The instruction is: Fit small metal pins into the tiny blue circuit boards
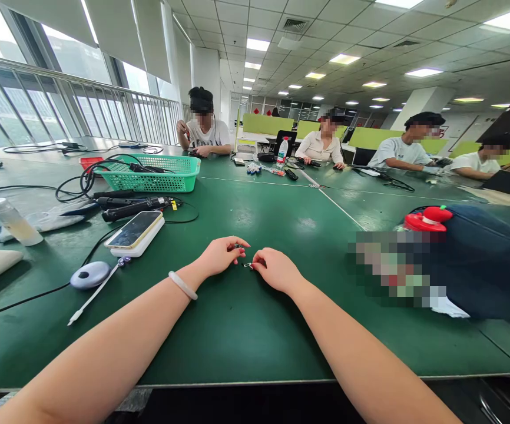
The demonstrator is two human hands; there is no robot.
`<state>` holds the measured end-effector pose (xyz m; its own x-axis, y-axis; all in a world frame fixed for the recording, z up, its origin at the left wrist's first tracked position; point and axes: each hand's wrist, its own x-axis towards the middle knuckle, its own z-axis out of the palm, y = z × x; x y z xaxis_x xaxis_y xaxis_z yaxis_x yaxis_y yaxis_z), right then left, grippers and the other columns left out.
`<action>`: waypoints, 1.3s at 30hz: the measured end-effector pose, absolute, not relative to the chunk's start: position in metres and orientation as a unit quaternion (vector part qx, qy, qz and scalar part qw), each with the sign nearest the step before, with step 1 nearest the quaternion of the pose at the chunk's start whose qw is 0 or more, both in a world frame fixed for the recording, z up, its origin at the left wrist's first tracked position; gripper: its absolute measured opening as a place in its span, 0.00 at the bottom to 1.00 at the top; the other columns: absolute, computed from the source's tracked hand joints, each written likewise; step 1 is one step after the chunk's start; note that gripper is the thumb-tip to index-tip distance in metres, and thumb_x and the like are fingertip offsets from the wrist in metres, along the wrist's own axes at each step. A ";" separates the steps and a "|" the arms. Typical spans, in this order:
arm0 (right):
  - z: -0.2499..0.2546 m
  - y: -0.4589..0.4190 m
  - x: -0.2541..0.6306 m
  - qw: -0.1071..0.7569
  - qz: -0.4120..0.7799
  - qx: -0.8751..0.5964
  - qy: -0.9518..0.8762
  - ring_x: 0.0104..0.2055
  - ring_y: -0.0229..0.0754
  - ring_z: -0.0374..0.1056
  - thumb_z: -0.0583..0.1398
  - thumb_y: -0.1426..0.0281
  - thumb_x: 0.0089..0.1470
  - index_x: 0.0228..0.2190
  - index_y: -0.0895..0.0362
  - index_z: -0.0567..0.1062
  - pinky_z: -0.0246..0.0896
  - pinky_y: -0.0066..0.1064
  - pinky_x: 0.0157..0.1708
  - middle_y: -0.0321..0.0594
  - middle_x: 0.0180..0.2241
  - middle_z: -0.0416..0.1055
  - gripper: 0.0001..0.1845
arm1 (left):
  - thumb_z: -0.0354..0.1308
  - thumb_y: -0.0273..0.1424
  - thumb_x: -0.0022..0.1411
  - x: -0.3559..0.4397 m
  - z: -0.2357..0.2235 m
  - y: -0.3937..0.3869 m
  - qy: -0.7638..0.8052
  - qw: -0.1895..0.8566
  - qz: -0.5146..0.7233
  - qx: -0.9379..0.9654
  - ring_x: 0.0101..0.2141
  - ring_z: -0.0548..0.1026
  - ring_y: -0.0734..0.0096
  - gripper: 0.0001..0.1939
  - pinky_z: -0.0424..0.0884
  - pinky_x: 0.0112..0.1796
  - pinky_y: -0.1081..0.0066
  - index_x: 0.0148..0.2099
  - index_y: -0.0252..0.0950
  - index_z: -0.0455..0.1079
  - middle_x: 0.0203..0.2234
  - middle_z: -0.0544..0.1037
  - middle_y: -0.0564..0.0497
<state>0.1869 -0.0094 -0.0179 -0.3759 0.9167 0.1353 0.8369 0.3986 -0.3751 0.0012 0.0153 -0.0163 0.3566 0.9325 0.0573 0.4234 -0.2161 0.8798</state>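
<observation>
Over the green table [232, 330], both hands are close together in the middle of the view. My right hand [275, 270] is closed, its thumb and fingertips pinching a small silvery piece [247, 265] with a pale outline; its exact kind is too small to tell. To the left of it, my left hand [219, 256] has its fingers bent toward the thumb, with a small dark thing [238, 246] between them that I cannot make out. A pale bangle [183, 285] circles the left wrist. A narrow gap separates the fingertips of the two hands.
Left of my hands lie a phone [136, 228] on a white box, a lavender disc [90, 275] with a cable, and a clear bottle [12, 221]. Behind them stands a green basket [153, 181]. A dark bag [493, 259] sits at right. Several people work across the table.
</observation>
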 end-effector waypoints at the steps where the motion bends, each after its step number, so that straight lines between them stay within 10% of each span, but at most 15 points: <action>1: -0.018 -0.010 0.186 0.161 0.121 -0.535 -0.820 0.32 0.36 0.64 0.55 0.68 0.54 0.29 0.55 0.72 0.54 0.27 0.30 0.37 0.32 0.69 0.07 | 0.53 0.34 0.54 0.001 -0.017 0.016 0.472 0.408 0.313 0.716 0.23 0.70 0.77 0.16 0.68 0.33 0.71 0.45 0.36 0.70 0.31 0.77 0.50; 19: -0.024 -0.010 0.184 0.144 0.065 -0.520 -0.840 0.33 0.38 0.66 0.51 0.73 0.56 0.29 0.56 0.72 0.54 0.28 0.32 0.40 0.33 0.70 0.10 | 0.46 0.33 0.57 0.006 0.001 0.008 0.482 0.402 0.278 0.727 0.20 0.64 0.79 0.17 0.63 0.24 0.75 0.46 0.37 0.70 0.26 0.73 0.53; 39: -0.025 -0.007 0.185 0.139 0.068 -0.506 -0.849 0.33 0.38 0.66 0.52 0.71 0.57 0.29 0.55 0.71 0.53 0.27 0.30 0.39 0.32 0.70 0.09 | 0.49 0.28 0.54 0.000 -0.015 0.016 0.466 0.375 0.302 0.742 0.31 0.73 0.73 0.20 0.70 0.39 0.68 0.50 0.37 0.69 0.38 0.77 0.48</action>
